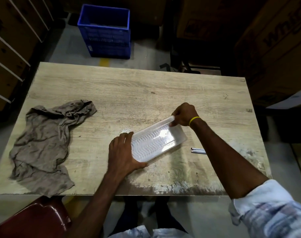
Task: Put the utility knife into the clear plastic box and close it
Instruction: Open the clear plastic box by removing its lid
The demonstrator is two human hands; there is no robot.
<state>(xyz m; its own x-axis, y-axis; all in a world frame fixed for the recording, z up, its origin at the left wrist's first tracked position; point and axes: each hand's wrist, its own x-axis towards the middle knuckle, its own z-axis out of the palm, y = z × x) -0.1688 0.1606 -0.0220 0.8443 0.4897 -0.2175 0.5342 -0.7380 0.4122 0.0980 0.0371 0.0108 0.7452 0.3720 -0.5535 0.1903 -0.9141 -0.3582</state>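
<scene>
The clear plastic box (156, 142) lies slanted on the wooden table (129, 90), its wavy-ribbed lid facing up. My left hand (123, 152) grips its near-left end, thumb along the front edge. My right hand (185, 115), with a yellow band on the wrist, pinches the far-right corner of the lid. The utility knife (198, 150) lies on the table just right of the box, mostly hidden under my right forearm; only its dark and silver end shows.
A crumpled brown cloth (45, 145) covers the table's left side. A blue crate (106, 30) stands on the floor beyond the far edge. Cardboard boxes (273, 45) are stacked at the right. A dark red chair (31, 220) sits at the near left.
</scene>
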